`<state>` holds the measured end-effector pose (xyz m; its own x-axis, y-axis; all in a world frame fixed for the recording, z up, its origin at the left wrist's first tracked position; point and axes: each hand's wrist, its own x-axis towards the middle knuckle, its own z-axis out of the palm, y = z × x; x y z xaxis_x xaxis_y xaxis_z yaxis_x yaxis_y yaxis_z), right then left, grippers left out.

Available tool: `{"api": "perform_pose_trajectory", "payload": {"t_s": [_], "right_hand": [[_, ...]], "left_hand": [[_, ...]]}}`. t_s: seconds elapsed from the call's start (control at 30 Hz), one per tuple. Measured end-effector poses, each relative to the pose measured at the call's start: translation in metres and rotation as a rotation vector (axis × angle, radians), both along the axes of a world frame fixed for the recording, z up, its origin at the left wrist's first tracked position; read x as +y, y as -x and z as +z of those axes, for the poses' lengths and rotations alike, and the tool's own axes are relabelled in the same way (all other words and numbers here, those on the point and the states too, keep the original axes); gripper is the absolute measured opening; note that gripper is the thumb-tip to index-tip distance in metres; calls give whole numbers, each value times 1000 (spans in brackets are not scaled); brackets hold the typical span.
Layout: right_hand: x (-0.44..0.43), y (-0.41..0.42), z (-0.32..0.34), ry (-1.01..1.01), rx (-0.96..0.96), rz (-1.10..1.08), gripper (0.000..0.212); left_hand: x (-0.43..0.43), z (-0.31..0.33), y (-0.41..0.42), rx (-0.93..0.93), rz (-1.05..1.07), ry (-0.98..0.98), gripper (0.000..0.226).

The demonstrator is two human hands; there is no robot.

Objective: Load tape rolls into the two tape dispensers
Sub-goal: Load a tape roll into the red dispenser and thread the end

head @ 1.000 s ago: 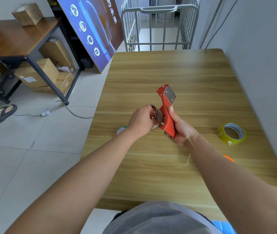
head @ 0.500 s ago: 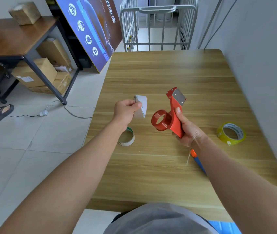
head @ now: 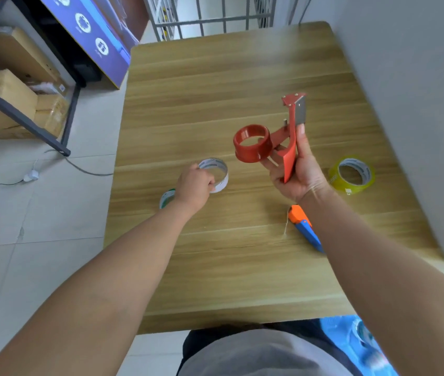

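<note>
The right hand (head: 299,169) is clamped on the handle of the red tape dispenser (head: 272,137), held above the table (head: 242,77) with its long axis running away from the person and its bare round hub on the left. The left hand (head: 195,185) pinches a thin white empty core (head: 215,173) — slight and papery — low over the table. The yellow tape roll (head: 352,175), glossy and thick, lies just right of the dispenser hand, so that hand is nearer — though occupied.

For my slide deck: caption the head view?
Right hand holds empty red dispenser; left hand sets white core on table.
</note>
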<state>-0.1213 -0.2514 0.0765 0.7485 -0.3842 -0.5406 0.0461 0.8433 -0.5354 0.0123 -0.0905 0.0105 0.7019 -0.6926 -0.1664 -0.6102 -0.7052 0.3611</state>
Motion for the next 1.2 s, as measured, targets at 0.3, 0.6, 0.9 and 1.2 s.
{"api": "perform_pose_trajectory", "payload": {"t_s": [0.3, 0.6, 0.9, 1.2], "right_hand": [[-6, 8, -15, -2, -13, 36, 43], [7, -5, -22, 40, -18, 150, 56], [19, -17, -20, 12, -35, 155, 55], [-8, 10, -7, 34, -45, 33, 58]], "left_hand": [[-6, -36, 18, -169, -92, -145, 16], [15, -34, -35, -59, 212, -129, 32], [10, -24, -48, -87, 341, 69, 25], [-69, 32, -16, 38, 242, 447, 33]]}}
